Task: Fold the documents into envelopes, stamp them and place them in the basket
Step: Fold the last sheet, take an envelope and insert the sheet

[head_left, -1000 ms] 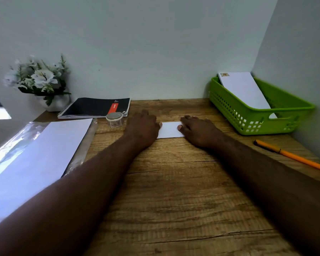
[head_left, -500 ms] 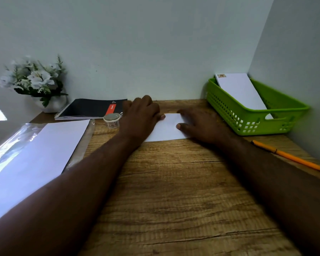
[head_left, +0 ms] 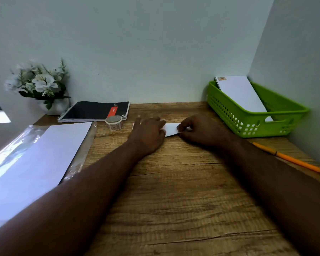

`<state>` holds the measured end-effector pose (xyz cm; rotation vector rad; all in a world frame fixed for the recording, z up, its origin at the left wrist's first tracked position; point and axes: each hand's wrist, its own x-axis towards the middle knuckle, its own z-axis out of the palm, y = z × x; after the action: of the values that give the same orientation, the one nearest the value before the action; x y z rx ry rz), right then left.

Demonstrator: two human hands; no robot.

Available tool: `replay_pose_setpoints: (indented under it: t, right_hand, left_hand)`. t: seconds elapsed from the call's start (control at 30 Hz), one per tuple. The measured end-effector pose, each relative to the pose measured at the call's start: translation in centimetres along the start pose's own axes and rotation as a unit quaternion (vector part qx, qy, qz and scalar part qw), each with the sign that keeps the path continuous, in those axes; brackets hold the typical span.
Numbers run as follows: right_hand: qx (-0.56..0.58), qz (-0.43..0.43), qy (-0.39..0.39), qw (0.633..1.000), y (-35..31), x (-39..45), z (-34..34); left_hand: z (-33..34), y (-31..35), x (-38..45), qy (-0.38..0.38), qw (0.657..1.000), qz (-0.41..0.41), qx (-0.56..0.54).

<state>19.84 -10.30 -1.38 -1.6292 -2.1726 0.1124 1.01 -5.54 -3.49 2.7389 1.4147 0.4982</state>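
- Our left hand [head_left: 148,134] presses flat on the folded paper [head_left: 171,129], left of the basket [head_left: 255,115].
- Our right hand's [head_left: 201,129] grip pinches its right edge.
- Bare surface [head_left: 174,191] lies nearer us.

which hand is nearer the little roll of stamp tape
Left. The left hand rests on the folded paper just right of the tape roll; the right hand pinches the paper's other end, farther right toward the green basket.
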Motion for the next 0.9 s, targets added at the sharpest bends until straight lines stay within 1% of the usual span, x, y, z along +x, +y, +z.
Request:
replay_pose_setpoints:
  t: [0.03, 0.1, 0.2, 0.27, 0.37, 0.5, 0.67, 0.9]
  right_hand:
    - [0.027, 0.015, -0.006, 1.000, 0.1, 0.0, 0.0]
    - [0.067, 0.048, -0.006, 0.997, 0.3, 0.1, 0.1]
    - [0.022, 0.050, 0.013, 0.998, 0.1, 0.7, 1.4]
    - [-0.009, 0.044, -0.017, 0.999, -0.6, 1.1, 2.4]
    - [-0.062, 0.028, -0.093, 0.993, -1.3, 1.5, 3.4]
    - [-0.093, 0.047, -0.140, 0.985, -1.2, 1.8, 3.3]
    - [-0.112, 0.097, -0.158, 0.976, -1.4, 1.8, 3.1]
    - [-0.107, 0.189, -0.136, 0.967, 0.8, 0.7, 2.5]
  left_hand:
    - [0.2, -0.1, 0.2, -0.043, 0.999, -0.008, -0.018]
    - [0.4, -0.3, 0.4, -0.091, 0.995, -0.017, -0.022]
    - [0.6, -0.2, 0.6, -0.125, 0.992, -0.024, 0.012]
    - [0.7, -0.2, 0.6, -0.133, 0.990, -0.030, 0.017]
    - [0.9, -0.3, 0.8, -0.136, 0.990, -0.040, 0.017]
    - [1.0, -0.4, 1.0, -0.144, 0.988, -0.049, 0.020]
    - [0.7, -0.5, 1.0, -0.163, 0.985, -0.052, 0.022]
    - [0.2, -0.3, 0.6, -0.165, 0.985, -0.053, 0.013]
